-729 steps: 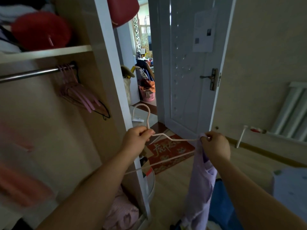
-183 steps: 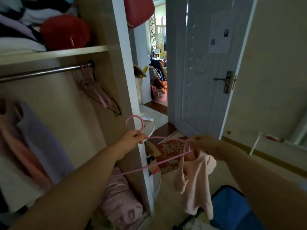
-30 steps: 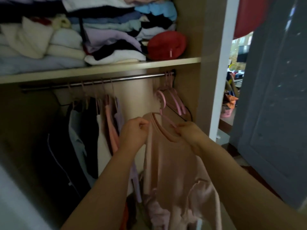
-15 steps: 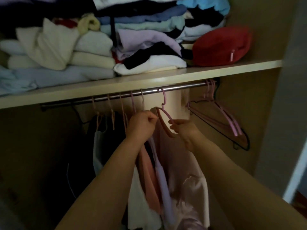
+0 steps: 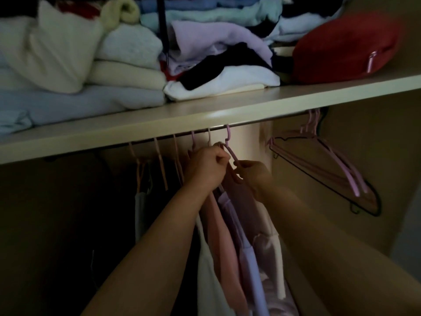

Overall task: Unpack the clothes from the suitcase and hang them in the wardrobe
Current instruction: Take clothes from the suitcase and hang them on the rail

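A pale pink top hangs on a pink hanger whose hook is over the wardrobe rail. My left hand grips the top's collar and the hanger's left shoulder. My right hand pinches the hanger's right arm just under the hook. To the left hang several other garments, among them a lilac one, a pink one and a white one. The suitcase is out of view.
Several empty pink and black hangers hang at the rail's right end by the side wall. The shelf just above the rail carries folded clothes and a red pouch. The wardrobe's lower left is dark.
The view has moved closer and up. The hanger with the pink top has gone from held in front of the rail to hooked on it; both hands stay on it.
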Action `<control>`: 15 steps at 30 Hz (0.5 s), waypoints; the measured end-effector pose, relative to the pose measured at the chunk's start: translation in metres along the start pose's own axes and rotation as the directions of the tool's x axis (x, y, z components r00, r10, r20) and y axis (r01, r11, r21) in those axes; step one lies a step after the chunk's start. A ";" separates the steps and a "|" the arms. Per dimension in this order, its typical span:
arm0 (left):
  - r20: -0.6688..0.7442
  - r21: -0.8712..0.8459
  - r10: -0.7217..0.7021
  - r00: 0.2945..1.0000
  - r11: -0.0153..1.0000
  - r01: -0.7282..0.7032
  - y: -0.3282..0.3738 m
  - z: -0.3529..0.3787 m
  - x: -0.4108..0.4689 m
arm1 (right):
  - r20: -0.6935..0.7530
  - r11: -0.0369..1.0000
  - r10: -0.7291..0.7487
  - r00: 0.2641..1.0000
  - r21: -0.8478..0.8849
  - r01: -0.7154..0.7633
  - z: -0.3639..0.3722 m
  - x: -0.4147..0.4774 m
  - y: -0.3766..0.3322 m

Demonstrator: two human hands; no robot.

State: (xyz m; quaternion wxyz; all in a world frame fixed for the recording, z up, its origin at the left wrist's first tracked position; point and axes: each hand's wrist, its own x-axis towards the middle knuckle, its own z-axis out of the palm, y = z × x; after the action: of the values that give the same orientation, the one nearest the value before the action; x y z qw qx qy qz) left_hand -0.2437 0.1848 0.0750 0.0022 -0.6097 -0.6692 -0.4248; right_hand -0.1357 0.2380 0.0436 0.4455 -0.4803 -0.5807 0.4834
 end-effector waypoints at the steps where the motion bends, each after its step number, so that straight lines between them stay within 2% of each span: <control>1: 0.006 0.001 0.002 1.000 1.000 -0.002 -0.002 0.002 -0.001 | 0.007 1.000 -0.006 1.000 0.010 0.005 0.001 -0.002 0.001; 4: 0.029 -0.035 -0.009 1.000 0.999 0.010 -0.001 0.007 -0.004 | 0.026 0.999 -0.011 1.000 0.033 0.010 -0.002 -0.004 0.003; 9: 0.030 -0.065 0.006 1.000 0.998 -0.004 0.011 0.009 -0.009 | 0.016 0.999 0.007 1.000 -0.043 -0.006 -0.009 0.005 0.001; 15: 0.027 -0.018 0.037 0.999 0.999 -0.037 0.014 0.007 -0.004 | 0.006 0.998 -0.033 0.999 -0.050 0.033 0.000 -0.006 0.003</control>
State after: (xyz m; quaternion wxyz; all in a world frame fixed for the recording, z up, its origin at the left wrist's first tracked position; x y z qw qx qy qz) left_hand -0.2273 0.1842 0.0765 -0.0046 -0.6279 -0.6538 -0.4222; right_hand -0.1340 0.2321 0.0400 0.4397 -0.4805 -0.6015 0.4625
